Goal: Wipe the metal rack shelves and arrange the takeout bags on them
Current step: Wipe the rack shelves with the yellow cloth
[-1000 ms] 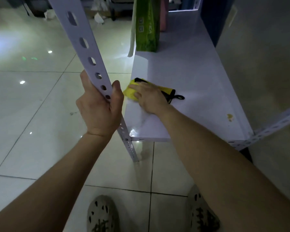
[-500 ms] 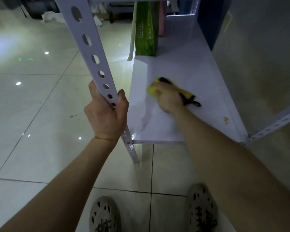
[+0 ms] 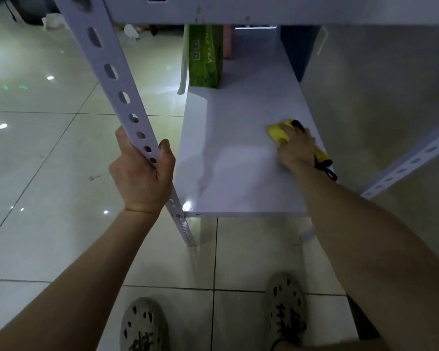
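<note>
Dimly, your right hand (image 3: 295, 148), fingers bent over a yellow cloth (image 3: 278, 131), pressed it near the lower shelf's (image 3: 233, 158) right edge. The remaining surface lay leftward, toward your left hand (image 3: 142, 173) clenching the rack upright (image 3: 117, 79).

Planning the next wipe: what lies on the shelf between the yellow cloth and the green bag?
Only bare shelf separates cloth from bag, in head view.

Storeroom, slotted metal rack (image 3: 117, 79), glossy tiled floor (image 3: 48, 153)
</note>
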